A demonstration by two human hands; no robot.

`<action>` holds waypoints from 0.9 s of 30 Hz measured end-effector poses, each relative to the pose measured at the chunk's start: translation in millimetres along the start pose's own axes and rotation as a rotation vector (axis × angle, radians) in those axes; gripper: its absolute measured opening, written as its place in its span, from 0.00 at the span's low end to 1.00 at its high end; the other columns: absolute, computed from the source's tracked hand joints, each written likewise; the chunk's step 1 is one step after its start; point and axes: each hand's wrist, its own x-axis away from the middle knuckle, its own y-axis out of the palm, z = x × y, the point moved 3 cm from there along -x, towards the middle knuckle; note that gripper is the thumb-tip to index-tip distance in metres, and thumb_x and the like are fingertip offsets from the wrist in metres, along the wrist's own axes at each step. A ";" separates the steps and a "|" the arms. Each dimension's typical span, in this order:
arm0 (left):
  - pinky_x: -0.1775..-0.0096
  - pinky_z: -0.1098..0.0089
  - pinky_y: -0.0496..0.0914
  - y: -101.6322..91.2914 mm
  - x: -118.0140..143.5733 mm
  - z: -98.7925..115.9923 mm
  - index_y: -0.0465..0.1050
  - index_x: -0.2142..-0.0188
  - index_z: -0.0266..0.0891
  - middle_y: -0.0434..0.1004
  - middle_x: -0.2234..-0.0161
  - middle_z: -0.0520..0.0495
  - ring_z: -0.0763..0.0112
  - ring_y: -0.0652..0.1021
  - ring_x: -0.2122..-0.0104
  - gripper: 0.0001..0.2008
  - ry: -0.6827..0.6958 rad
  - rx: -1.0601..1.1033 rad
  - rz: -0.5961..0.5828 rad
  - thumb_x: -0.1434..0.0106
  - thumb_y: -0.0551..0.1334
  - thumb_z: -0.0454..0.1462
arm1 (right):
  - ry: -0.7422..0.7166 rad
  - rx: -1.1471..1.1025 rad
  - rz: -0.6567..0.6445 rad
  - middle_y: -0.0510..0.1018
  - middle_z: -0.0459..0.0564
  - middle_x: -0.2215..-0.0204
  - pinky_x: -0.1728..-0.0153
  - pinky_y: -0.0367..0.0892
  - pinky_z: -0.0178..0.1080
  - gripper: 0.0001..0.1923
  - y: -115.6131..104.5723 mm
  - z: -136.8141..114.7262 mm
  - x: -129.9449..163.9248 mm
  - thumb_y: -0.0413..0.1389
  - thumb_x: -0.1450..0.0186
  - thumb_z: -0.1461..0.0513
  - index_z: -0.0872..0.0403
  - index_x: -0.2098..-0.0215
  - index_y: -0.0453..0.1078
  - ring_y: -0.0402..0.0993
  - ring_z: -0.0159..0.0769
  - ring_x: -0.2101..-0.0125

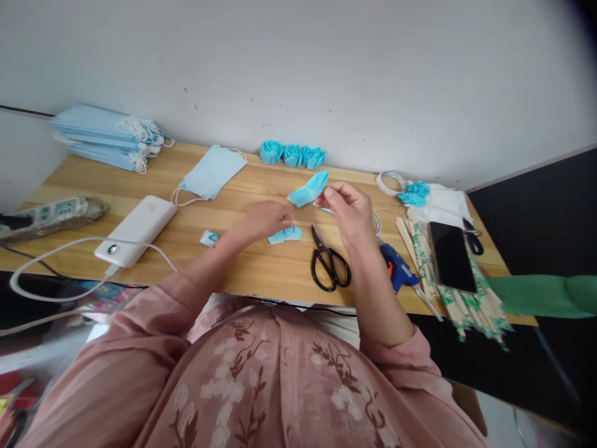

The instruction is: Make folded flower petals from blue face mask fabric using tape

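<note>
The right hand (349,210) pinches a folded blue mask piece (308,188) between thumb and fingertips, lifted clear of the wooden table (261,267) so its folds show. The left hand (265,219) rests palm-down with fingers curled, touching a small pleated blue piece (285,234) on the tabletop, seemingly steadying it. Black scissors (329,261) lie just beside, and a glue gun (396,266) farther right.

The right hand (347,211) pinched a folded blue piece (309,189) above the table (261,267), while the left hand (265,219) rested against small blue pieces (285,234) beside black scissors (329,261).
</note>
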 end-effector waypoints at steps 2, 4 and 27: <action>0.65 0.68 0.63 10.5 -3.1 1.9 0.80 0.64 0.40 0.82 0.63 0.45 0.62 0.78 0.63 0.12 -0.012 -0.017 0.003 0.37 0.59 0.43 | -0.021 0.033 -0.004 0.78 0.46 0.73 0.62 0.73 0.40 0.10 -0.8 -3.5 9.0 0.61 0.39 0.52 0.50 0.70 0.73 0.75 0.33 0.70; 0.65 0.68 0.64 17.6 -5.7 2.2 0.80 0.65 0.39 0.82 0.63 0.45 0.62 0.78 0.63 0.10 -0.027 -0.018 0.023 0.39 0.61 0.41 | -0.036 0.074 0.003 0.78 0.46 0.73 0.62 0.73 0.41 0.11 -3.6 -6.6 16.1 0.60 0.39 0.52 0.50 0.70 0.74 0.75 0.34 0.70; 0.72 0.74 0.66 -40.4 12.0 -42.6 0.74 0.62 0.37 0.81 0.69 0.47 0.74 0.76 0.74 0.14 0.033 0.844 0.258 0.43 0.65 0.44 | 0.008 0.165 -0.262 0.79 0.46 0.73 0.64 0.70 0.38 0.09 0.0 -13.1 -5.7 0.61 0.40 0.55 0.51 0.71 0.75 0.74 0.33 0.71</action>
